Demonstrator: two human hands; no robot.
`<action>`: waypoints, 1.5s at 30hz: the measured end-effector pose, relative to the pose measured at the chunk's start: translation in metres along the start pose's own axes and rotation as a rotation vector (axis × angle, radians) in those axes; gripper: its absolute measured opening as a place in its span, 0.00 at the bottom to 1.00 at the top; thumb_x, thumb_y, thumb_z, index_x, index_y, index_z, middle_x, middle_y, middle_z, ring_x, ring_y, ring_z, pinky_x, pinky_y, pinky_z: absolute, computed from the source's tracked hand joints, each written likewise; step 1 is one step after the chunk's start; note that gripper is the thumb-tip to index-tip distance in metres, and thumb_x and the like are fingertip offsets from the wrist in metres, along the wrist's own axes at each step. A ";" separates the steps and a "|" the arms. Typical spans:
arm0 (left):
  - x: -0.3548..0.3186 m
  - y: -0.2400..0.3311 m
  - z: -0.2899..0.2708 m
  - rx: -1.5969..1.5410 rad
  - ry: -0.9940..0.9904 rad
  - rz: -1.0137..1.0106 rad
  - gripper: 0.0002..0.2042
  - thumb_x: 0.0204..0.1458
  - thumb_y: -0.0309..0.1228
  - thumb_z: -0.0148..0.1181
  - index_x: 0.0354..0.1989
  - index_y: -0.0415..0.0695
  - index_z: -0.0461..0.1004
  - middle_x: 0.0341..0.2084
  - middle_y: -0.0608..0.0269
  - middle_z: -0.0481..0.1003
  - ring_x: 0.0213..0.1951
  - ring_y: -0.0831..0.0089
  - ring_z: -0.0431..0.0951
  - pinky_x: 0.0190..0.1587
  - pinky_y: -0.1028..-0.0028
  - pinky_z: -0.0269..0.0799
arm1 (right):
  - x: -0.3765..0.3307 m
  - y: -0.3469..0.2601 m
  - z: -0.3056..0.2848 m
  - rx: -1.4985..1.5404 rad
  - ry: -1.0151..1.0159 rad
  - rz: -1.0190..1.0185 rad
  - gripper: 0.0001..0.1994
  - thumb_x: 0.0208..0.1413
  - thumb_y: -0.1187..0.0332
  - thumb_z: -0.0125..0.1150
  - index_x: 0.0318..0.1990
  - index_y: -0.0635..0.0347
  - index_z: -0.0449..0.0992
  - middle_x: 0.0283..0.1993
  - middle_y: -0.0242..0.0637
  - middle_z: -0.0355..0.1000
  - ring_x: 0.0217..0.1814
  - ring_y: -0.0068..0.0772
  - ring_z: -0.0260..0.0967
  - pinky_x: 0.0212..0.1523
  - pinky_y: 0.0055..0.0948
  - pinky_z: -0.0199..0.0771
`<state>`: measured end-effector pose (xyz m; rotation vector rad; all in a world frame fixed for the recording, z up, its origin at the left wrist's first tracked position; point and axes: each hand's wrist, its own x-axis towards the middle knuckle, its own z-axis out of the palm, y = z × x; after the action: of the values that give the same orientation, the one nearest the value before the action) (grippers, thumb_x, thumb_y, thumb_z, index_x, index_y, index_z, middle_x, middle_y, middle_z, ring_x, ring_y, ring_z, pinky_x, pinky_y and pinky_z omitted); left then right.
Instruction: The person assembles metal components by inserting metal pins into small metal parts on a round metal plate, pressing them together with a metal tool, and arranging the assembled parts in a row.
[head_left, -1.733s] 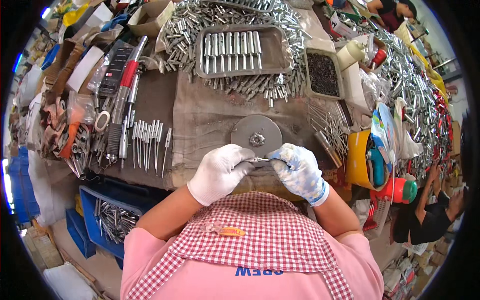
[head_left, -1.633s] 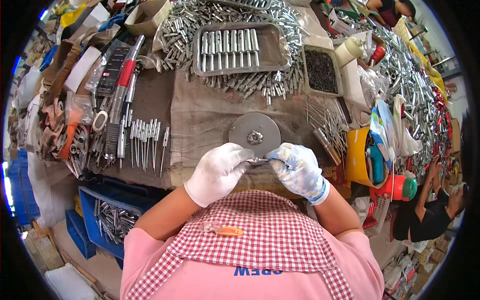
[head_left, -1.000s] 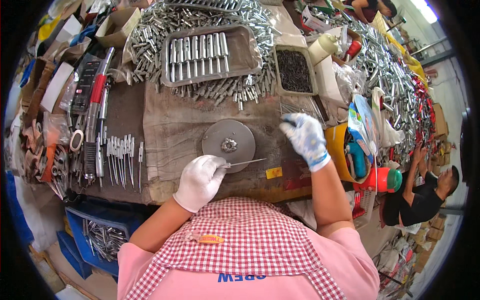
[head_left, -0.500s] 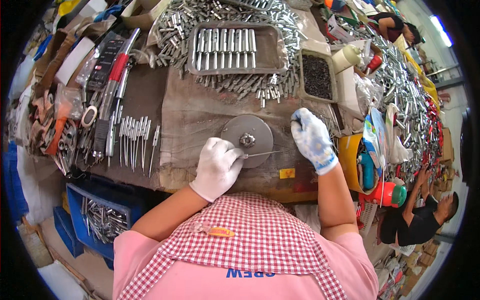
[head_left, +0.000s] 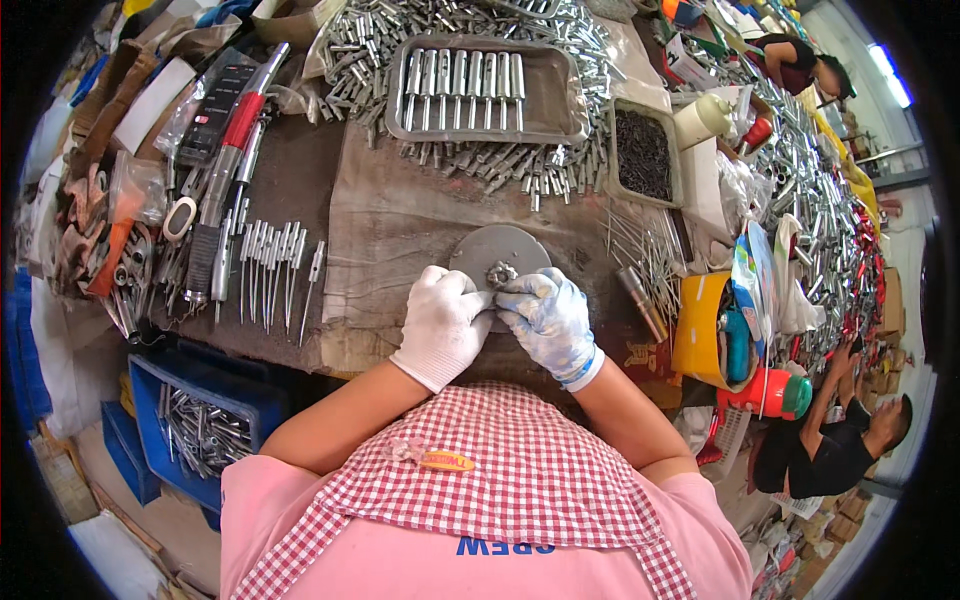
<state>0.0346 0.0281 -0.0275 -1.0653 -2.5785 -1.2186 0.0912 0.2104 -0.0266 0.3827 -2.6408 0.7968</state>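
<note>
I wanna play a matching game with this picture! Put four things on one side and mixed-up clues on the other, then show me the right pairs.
1. Left hand
2. Right hand
3. Disc
4. Metal tray

A. Flat, grey and round
B. Holds a row of silver pieces
C. Gloved in blue and white
D. Gloved in plain white

Pairs: 1-D, 2-C, 3-A, 4-B

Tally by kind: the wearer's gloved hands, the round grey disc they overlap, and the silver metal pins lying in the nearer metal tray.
White-gloved left hand: 1
Blue-and-white-gloved right hand: 1
Round grey disc: 1
Silver metal pins in rectangular grey tray: 8
Total: 11
</note>
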 end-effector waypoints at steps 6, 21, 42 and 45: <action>-0.002 -0.002 0.001 0.011 -0.036 -0.020 0.09 0.36 0.26 0.67 0.30 0.48 0.83 0.25 0.66 0.73 0.36 0.61 0.71 0.40 0.64 0.71 | -0.001 0.001 0.000 -0.054 -0.047 -0.084 0.09 0.37 0.69 0.71 0.31 0.52 0.83 0.39 0.29 0.75 0.42 0.39 0.70 0.39 0.39 0.72; 0.001 -0.003 -0.001 0.022 -0.063 -0.006 0.07 0.37 0.27 0.69 0.28 0.46 0.83 0.26 0.64 0.74 0.36 0.60 0.72 0.40 0.65 0.71 | 0.013 -0.018 -0.030 -0.246 -0.352 0.139 0.15 0.41 0.61 0.69 0.37 0.57 0.81 0.40 0.39 0.74 0.46 0.46 0.71 0.42 0.42 0.73; 0.000 -0.006 -0.004 -0.010 -0.117 0.024 0.07 0.42 0.29 0.68 0.31 0.45 0.83 0.27 0.62 0.76 0.37 0.61 0.72 0.42 0.64 0.70 | -0.049 -0.040 -0.046 0.051 -0.050 0.217 0.33 0.45 0.75 0.64 0.63 0.66 0.66 0.44 0.49 0.77 0.37 0.50 0.79 0.38 0.36 0.80; 0.002 -0.008 -0.004 0.012 -0.098 0.084 0.08 0.41 0.29 0.68 0.31 0.45 0.83 0.28 0.62 0.75 0.37 0.61 0.72 0.42 0.65 0.70 | -0.043 -0.035 -0.049 0.076 0.032 0.178 0.33 0.48 0.72 0.65 0.64 0.69 0.65 0.45 0.51 0.77 0.40 0.50 0.79 0.40 0.37 0.80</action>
<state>0.0280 0.0230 -0.0293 -1.2475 -2.5783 -1.1580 0.1543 0.2171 0.0106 0.1535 -2.6469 0.9526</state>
